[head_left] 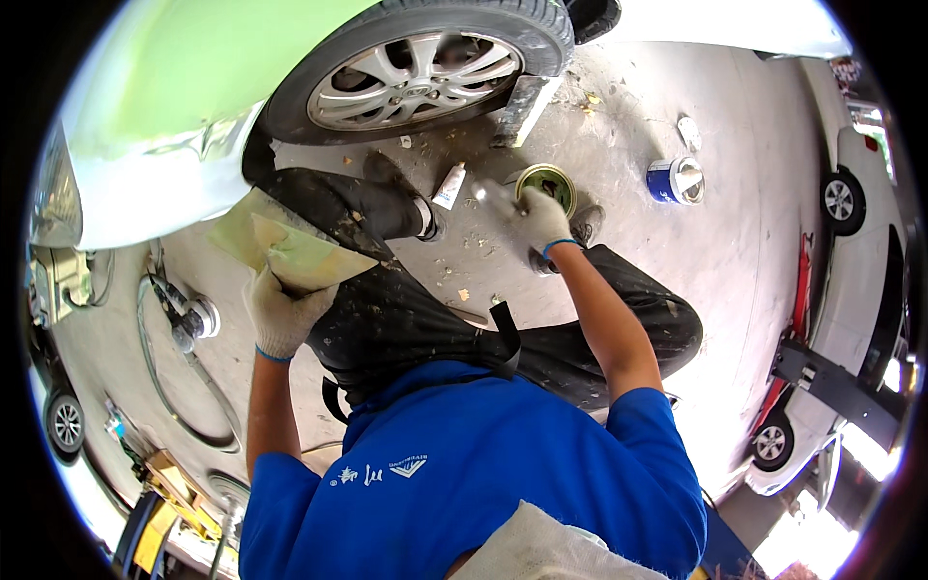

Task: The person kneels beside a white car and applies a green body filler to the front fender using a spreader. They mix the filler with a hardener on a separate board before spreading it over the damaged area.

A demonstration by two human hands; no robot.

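One open tin [544, 166], upper centre, nearer the right hand [544, 218]
Left hand [288, 317] grasps a smeared sheet [314, 259], centre-left; right clasps a blurred tool [495, 199] pointing left.

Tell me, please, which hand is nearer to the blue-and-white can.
Right. The right hand is left of the can; the left hand is much farther left, holding a yellowish sheet.

left hand [287, 314] holds a yellowish board [324, 263], right hand [541, 220] a blurred tool [496, 199] near an open can [573, 188].
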